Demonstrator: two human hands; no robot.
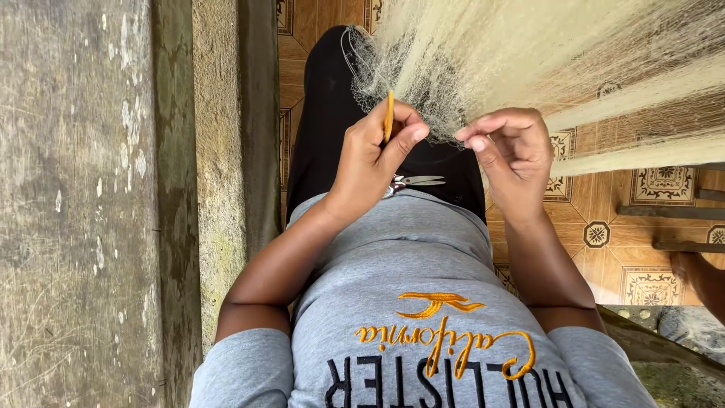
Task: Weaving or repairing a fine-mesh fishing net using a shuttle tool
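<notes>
Now left hand (pixel 370 162) holds yellow needle (pixel 390 115), net (pixel 468 60)

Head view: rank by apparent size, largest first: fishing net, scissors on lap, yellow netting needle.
1. Fishing net, by far the largest; it runs out of frame.
2. Scissors, partly hidden behind the left hand.
3. Yellow netting needle, mostly hidden in that hand's grip, so 2 versus 3 is unsure.

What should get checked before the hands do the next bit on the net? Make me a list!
1. Left hand pinches the yellow netting needle firmly: ok.
2. Right hand pinches the edge of the pale net: ok.
3. Net stretched between both hands: ok.
4. Scissors lying on the lap, within reach: ok.
5. Thread left on the needle: cannot tell.
6. Which mesh is broken: cannot tell, too fine.
</notes>
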